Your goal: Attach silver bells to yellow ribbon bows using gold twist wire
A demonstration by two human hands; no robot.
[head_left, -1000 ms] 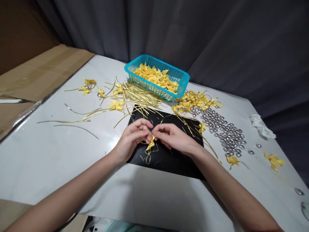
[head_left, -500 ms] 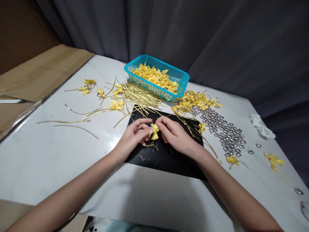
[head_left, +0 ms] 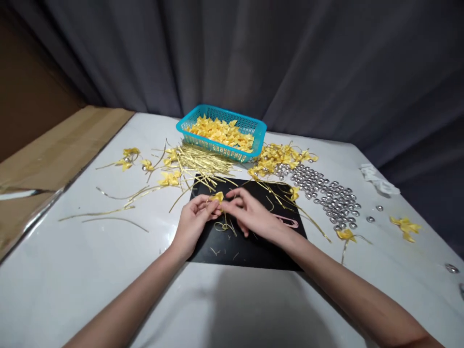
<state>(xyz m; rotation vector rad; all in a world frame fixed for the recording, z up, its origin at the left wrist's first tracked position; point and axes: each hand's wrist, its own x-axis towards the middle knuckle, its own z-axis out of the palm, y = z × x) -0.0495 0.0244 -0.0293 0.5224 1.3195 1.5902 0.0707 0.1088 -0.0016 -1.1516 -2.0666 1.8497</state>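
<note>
the bow has come up atop my fingertips since a moment ago. my left hand and right hand both pinch it closed (wire dangling below) over the mat; basket beyond, beads right.

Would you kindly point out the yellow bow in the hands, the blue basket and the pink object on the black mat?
yellow bow (head_left: 217, 196): head view, on its top satin loop.
blue basket (head_left: 219, 148): head view, on its near mesh wall.
pink object (head_left: 289, 222): head view, on its middle.
</note>
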